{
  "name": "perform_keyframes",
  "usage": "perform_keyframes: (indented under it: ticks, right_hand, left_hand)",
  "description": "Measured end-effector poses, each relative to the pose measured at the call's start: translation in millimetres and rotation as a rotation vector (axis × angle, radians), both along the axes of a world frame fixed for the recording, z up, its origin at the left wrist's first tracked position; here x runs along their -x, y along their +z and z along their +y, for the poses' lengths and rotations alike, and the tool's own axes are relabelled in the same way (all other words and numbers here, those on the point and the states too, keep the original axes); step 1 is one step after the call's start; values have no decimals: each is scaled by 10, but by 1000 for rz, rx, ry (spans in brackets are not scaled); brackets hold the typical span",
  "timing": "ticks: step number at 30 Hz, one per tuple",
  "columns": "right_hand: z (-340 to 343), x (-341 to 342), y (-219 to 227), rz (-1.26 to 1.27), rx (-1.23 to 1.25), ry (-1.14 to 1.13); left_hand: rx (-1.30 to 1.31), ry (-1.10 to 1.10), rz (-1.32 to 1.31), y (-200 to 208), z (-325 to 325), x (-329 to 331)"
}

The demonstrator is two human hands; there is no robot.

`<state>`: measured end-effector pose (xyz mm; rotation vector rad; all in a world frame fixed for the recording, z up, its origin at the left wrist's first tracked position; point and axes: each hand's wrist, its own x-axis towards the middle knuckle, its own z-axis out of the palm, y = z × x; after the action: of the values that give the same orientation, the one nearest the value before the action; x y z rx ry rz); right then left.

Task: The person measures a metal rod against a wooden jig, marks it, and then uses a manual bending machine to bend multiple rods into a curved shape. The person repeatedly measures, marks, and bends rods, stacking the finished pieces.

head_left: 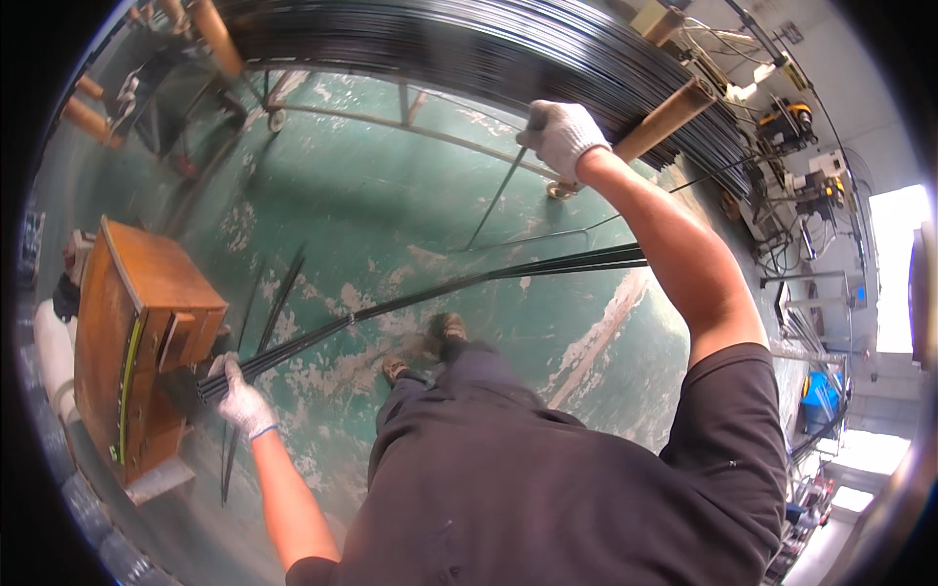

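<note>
**Pulling dark rods off the big coil, mid-pull by the look of it**

So here's where I've got things right now. The left hand [242, 403], in a white knit glove, is closed tight around the near end of a bundle of long thin black rods [410, 296], right by the front edge of the worn brown wooden box [137, 342] that sits over at the left side of the floor. That bundle runs from the glove up and across to the right, stretched above the scuffed green painted floor [391, 195].

The right hand [562, 135], same kind of white glove, is up high and clamped on a single thin dark rod [496, 200] that hangs down slanted from the big coil of black wire stock [508, 49] along the top. The coil rests on a metal frame with tan wooden pegs [664, 119] sticking out.

Hands are well apart, one low left, one high right.

How far along? My guess is somewhere in the middle: a fair number of rods are already gathered in the left fist, and a few loose ones [278, 293] lie on the floor near the box, but the coil looks pretty much full, so plenty left. Can't tell if the single rod is free of the coil yet.
</note>
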<state>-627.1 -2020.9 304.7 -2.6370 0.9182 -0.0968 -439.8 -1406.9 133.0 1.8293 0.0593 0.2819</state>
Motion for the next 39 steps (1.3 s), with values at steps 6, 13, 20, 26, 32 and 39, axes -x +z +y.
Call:
perform_keyframes:
  ticks: [6,13,20,26,32,39]
  right_hand:
    - [1257,-572,-182,-179,53,333]
    - [2757,-1069,-208,-216,-115,737]
    - [3877,-1465,-193,-244,-231,924]
    - [4357,-1634,-244,-226,-263,987]
    - [4576,-1746,-474,-364,-265,936]
    - [4527,-1829,-512,-445,-273,815]
  left_hand:
    - [11,5,-37,-62,43,84]
    - [-65,-18,-124,42,-8,117]
    - [17,-22,4,276,-237,156]
    - [406,-96,5,-140,18,8]
    - [364,-126,12,-225,104,-33]
    - [379,-196,-31,-340,120,-67]
